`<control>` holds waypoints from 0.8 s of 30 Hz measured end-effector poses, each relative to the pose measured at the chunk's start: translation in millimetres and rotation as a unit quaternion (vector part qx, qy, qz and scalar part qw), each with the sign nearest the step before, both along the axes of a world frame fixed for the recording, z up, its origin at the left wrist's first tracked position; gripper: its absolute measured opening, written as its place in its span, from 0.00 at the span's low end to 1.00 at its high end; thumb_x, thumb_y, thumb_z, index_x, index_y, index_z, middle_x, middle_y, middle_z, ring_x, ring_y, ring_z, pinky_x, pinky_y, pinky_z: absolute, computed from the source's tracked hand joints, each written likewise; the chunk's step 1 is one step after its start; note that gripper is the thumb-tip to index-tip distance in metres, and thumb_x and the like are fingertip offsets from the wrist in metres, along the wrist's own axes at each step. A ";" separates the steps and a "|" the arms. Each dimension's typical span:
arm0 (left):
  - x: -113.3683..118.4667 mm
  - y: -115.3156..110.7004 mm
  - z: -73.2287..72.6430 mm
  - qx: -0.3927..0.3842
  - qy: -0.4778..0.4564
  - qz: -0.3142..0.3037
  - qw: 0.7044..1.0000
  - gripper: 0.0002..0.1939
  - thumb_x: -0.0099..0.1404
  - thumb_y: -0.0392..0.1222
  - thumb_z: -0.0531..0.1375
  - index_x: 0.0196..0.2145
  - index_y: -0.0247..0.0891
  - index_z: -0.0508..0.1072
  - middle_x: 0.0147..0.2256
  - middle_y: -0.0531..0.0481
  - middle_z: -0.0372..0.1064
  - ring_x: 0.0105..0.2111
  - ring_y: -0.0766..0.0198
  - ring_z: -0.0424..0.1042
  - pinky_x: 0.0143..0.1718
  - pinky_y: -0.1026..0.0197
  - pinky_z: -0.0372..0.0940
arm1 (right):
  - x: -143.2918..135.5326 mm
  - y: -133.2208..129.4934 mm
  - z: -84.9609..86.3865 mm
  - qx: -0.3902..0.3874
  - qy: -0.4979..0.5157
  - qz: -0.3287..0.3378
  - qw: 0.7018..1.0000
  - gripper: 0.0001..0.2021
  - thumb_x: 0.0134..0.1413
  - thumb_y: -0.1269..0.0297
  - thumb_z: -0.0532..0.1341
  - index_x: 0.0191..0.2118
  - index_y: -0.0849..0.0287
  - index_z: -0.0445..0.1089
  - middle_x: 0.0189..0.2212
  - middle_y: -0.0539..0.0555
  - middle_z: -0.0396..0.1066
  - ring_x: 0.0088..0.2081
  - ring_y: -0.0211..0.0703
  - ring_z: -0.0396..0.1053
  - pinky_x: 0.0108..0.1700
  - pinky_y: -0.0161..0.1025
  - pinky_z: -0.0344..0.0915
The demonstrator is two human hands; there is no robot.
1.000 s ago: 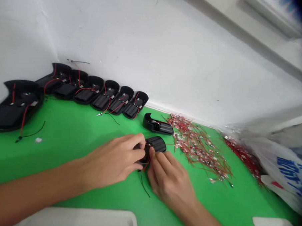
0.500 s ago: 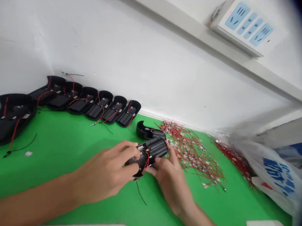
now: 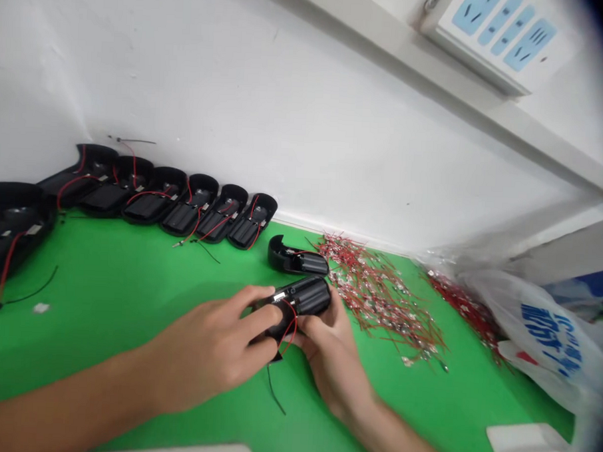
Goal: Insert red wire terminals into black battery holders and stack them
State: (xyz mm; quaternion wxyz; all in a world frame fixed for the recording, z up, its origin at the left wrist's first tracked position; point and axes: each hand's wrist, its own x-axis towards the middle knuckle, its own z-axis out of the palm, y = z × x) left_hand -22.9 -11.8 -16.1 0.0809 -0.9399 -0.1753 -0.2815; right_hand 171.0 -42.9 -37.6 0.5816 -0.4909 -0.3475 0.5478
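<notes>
A black plastic housing point(image 3: 311, 295) with red wires is between my two hands, tilted above the green table. My left hand point(image 3: 221, 346) grips its left end, with the index finger pressed inside the cavity near a small white connector. Around the right end and underside, my right hand point(image 3: 331, 347) is closed. A thin black wire point(image 3: 275, 393) hangs below the housing. Just behind it, another black housing point(image 3: 300, 260) lies on the green table point(image 3: 179, 274).
Several black housings point(image 3: 192, 204) with red wires line the wall at left. Red wires point(image 3: 378, 296) lie in a loose pile at right, near a plastic bag point(image 3: 541, 330). A socket box point(image 3: 499, 38) is mounted above. White objects point(image 3: 525, 439) sit at the front edge.
The view has shifted slightly, moving the surroundings left in the frame. The held housing has tilted a little, and my left index finger lies further over its cavity. Both hands keep their hold.
</notes>
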 end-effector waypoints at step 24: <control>1.7 -2.3 -3.0 0.003 -0.004 -0.009 1.000 0.12 0.72 0.31 0.55 0.31 0.36 0.71 0.38 0.44 0.72 0.50 0.45 0.71 0.36 0.52 0.79 | 1.4 1.8 -8.2 0.007 -0.014 -0.028 0.999 0.19 0.42 0.69 0.66 0.43 0.55 0.64 0.36 0.48 0.67 0.35 0.40 0.67 0.31 0.34 0.73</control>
